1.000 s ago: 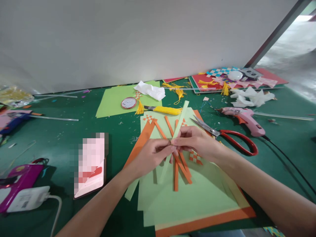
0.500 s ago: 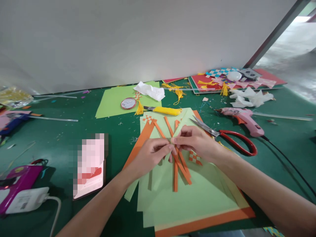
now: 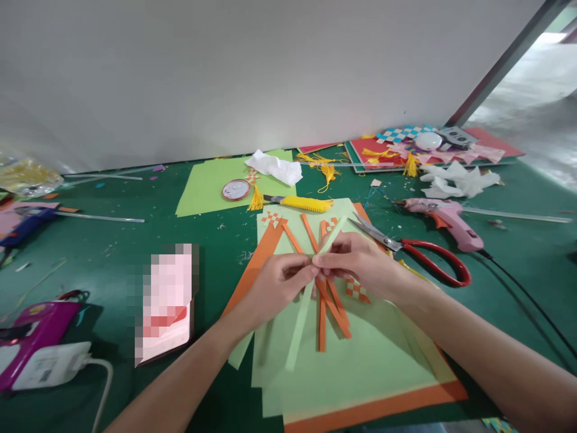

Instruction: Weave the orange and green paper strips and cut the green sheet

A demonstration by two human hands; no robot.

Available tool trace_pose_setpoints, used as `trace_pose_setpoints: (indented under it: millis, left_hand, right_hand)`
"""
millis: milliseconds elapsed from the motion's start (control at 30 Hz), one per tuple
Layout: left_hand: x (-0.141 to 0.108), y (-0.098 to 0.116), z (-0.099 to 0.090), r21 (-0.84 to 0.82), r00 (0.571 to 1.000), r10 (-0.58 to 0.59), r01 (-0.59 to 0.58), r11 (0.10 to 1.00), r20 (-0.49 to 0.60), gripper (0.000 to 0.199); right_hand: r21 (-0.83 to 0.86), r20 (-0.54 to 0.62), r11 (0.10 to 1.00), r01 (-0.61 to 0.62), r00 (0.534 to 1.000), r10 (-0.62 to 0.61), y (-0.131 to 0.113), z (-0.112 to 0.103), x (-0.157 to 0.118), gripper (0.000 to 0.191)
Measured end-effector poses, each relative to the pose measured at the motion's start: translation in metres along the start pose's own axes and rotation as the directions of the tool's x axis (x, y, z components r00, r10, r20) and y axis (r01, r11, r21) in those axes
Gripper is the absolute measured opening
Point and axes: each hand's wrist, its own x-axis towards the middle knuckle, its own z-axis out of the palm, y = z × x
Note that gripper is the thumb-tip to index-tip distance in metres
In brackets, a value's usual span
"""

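Both hands meet over stacked light green paper (image 3: 360,361). My left hand (image 3: 288,279) pinches a narrow pale green strip (image 3: 300,337) near its middle. My right hand (image 3: 354,258) grips the same strip right beside it, thumb close to the left fingertips. The strip runs diagonally, its upper end beyond the fingers and its lower end over the paper. Several orange strips (image 3: 321,325) lie crossed beneath the hands, partly hidden by them. An orange and white checkered woven piece (image 3: 357,290) rests under my right wrist.
Red-handled scissors (image 3: 437,258) and a pink glue gun (image 3: 446,219) lie at the right. A yellow cutter (image 3: 309,204) is beyond the hands. To the left are a phone (image 3: 166,307), a magenta device (image 3: 42,337) and a blue glue gun (image 3: 29,225).
The pale green strip has turned in the fingers and now looks narrower, with its lower end clearly visible. Both hands stay nearly in place.
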Motion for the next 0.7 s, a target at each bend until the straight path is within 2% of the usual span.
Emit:
trace_pose_setpoints:
  millis: [167, 300, 533, 700]
  left_hand:
    - [0.0019, -0.0017, 0.0012, -0.044, 1.000, 0.004, -0.006, 0.999, -0.030, 0.025]
    - [0.0021, 0.0003, 0.0026, -0.076, 1.000, 0.005, -0.007, 0.997, -0.022, 0.025]
    - [0.0013, -0.0006, 0.0038, -0.012, 0.997, 0.053, -0.054, 0.998, -0.064, 0.021]
    - [-0.0003, 0.0021, 0.0029, 0.031, 0.996, 0.076, -0.075, 0.997, -0.051, 0.025]
  right_hand:
    - [0.001, -0.028, 1.000, 0.012, 1.000, -0.012, 0.0003, -0.0010, 0.0010, 0.029]
    - [0.008, -0.004, 1.000, 0.001, 1.000, -0.001, -0.0007, -0.0022, 0.0009, 0.029]
    - [0.007, 0.002, 1.000, 0.003, 1.000, -0.003, -0.0017, -0.0017, 0.0004, 0.028]
    - [-0.027, -0.050, 1.000, 0.006, 0.999, -0.007, -0.0009, -0.0027, 0.0012, 0.026]
